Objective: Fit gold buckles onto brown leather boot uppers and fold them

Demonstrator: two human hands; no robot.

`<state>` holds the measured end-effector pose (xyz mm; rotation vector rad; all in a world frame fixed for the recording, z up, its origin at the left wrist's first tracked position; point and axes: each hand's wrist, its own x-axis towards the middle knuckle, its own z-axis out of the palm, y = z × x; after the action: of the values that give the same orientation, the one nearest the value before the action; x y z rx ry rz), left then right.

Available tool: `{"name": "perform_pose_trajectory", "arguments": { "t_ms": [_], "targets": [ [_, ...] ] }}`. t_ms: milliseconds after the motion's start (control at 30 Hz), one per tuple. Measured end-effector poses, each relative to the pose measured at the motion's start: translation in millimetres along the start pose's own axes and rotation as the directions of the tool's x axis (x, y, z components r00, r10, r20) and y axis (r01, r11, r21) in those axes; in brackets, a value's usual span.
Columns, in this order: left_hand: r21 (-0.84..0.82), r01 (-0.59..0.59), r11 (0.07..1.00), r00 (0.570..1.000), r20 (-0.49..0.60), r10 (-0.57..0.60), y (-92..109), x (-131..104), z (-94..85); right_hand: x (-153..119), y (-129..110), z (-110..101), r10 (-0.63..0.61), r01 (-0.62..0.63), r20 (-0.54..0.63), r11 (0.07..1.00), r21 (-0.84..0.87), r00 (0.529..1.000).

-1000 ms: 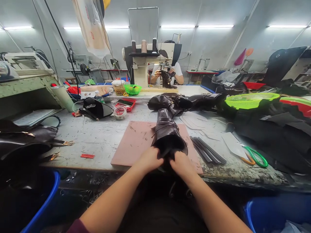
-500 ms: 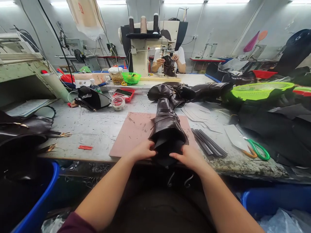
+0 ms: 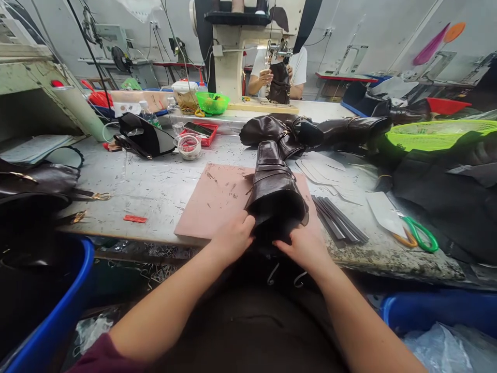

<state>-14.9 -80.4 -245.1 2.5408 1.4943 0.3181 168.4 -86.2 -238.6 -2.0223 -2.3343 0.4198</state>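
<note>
A dark brown leather boot upper point(image 3: 274, 178) lies on a pink board point(image 3: 212, 197), its wide opening facing me at the table's front edge. My left hand point(image 3: 235, 233) is closed on the left side of that opening, fingers curled in. On the opposite side, my right hand point(image 3: 305, 246) grips the edge, its thumb pointing inward and its other fingers partly hidden. The inside of the opening is black, so details between my hands cannot be made out. Black strips point(image 3: 339, 220) lie to the right of the board.
Green-handled scissors point(image 3: 421, 233) lie at the right by a white piece. Other boots point(image 3: 272, 129) sit behind. A red basket point(image 3: 209, 135) stands back left. Across the table, a person point(image 3: 298, 67) holds a boot at a sewing machine point(image 3: 229, 67). Blue tubs flank me.
The view has tilted down, so the table sits higher in the picture. My left hand has shifted slightly at the opening and its fingers are more curled.
</note>
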Motion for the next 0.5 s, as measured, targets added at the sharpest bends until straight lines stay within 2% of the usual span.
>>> {"name": "perform_pose_trajectory", "arguments": {
  "t_ms": [33,67,133,167,200,300,400,500],
  "targets": [
    [0.107,-0.091,0.99,0.992,-0.074,0.1,3.8,-6.6,5.2,-1.1,-0.5,-0.4,-0.004,0.004,-0.012,1.0,-0.009,1.0],
    [0.213,-0.204,0.955,0.963,-0.13,0.235,7.4,-13.3,11.6,-2.0,0.2,-1.5,-0.009,0.008,-0.022,1.0,-0.017,1.0],
    [0.349,-0.379,0.857,0.878,-0.156,0.452,13.2,-25.4,25.5,-2.6,4.7,-6.2,-0.012,0.012,-0.026,1.0,0.002,1.0],
    [0.376,-0.421,0.825,0.855,-0.14,0.5,15.3,-30.1,31.5,-2.3,8.2,-9.6,-0.003,0.004,-0.019,0.999,0.032,1.0],
    [0.389,-0.433,0.813,0.853,-0.115,0.509,16.9,-33.4,35.9,-1.5,12.1,-13.2,0.01,-0.009,-0.013,0.998,0.066,1.0],
    [0.351,-0.421,0.837,0.89,-0.019,0.455,20.4,-33.6,36.7,3.8,21.9,-21.3,0.048,-0.047,-0.002,0.992,0.117,0.999],
    [0.291,-0.392,0.873,0.916,0.039,0.399,24.0,-21.2,25.9,10.5,25.4,-20.6,0.045,-0.045,0.002,0.995,0.086,0.999],
    [0.309,-0.367,0.877,0.926,0.037,0.375,29.3,-6.4,22.0,9.5,24.7,-17.5,0.047,-0.047,0.009,0.999,-0.002,0.999]
  ]
}}
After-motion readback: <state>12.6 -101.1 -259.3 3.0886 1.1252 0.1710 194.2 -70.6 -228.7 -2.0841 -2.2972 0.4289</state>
